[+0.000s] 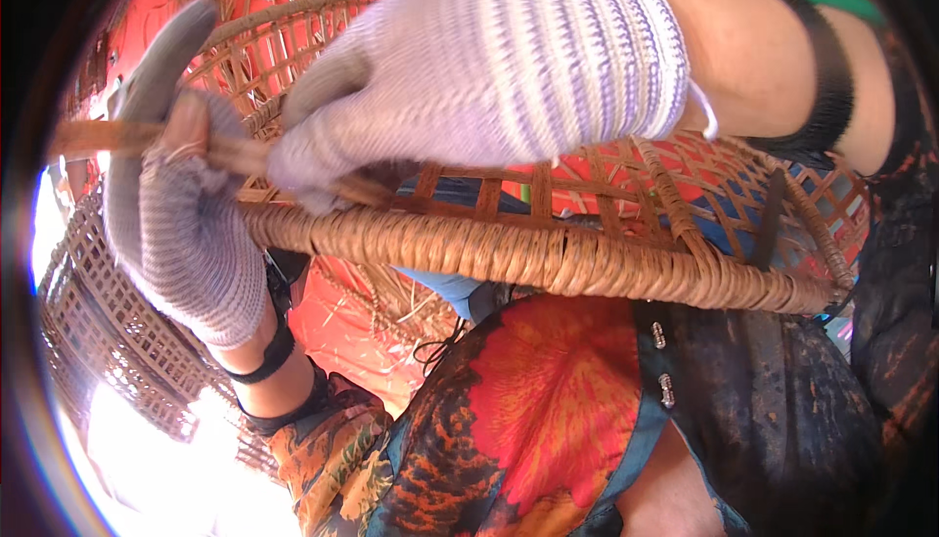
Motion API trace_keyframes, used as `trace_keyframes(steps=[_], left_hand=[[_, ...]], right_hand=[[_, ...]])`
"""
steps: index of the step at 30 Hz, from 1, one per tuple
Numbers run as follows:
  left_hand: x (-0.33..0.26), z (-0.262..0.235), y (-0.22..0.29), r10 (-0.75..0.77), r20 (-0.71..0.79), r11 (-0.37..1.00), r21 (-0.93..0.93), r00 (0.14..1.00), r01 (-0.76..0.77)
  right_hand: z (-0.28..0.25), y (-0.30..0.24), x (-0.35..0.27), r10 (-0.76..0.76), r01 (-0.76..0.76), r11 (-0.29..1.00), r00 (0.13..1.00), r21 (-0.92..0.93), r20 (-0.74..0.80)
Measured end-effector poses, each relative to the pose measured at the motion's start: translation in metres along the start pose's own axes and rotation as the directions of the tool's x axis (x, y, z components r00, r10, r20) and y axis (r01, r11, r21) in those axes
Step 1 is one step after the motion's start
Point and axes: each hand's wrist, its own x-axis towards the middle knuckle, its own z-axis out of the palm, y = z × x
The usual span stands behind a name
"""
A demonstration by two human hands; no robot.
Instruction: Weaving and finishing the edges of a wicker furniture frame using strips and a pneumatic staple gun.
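Across mid-view, from 9 to 3 o'clock, runs the coil-wrapped rim (548, 253) of an openwork wicker basket (668, 190)! Up near 10 o'clock, a blurred cane strip (78, 139), and 2 gloved hands on it: the left hand (186, 214), at 9, thumb pressing it against straightened fingers; the right hand (421, 77), at 12, fingers curled, tips pinching it just above the rim. Past 8, another lattice basket (127, 312); straw scraps (416, 327) on red sheeting (323, 341) at 7; floral clothing (548, 390) at 6.
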Motion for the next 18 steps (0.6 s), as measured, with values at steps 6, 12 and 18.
trace_keyframes(steps=[6, 12, 18], left_hand=[[0.015, -0.008, -0.001, -0.089, 0.479, 0.996, 0.035, 0.873, 0.083], [0.018, 0.015, -0.02, -0.022, 0.302, 0.999, -0.034, 0.953, 0.034], [0.02, 0.011, -0.037, 0.251, 0.172, 0.958, 0.098, 0.953, -0.27]], right_hand=[[-0.009, 0.004, -0.014, 0.106, -0.071, 0.914, 0.992, 0.399, -0.064], [-0.024, 0.016, -0.006, 0.052, -0.009, 0.954, 0.989, 0.3, -0.137], [-0.043, 0.006, -0.003, 0.012, 0.088, 0.939, 0.958, 0.334, -0.286]])
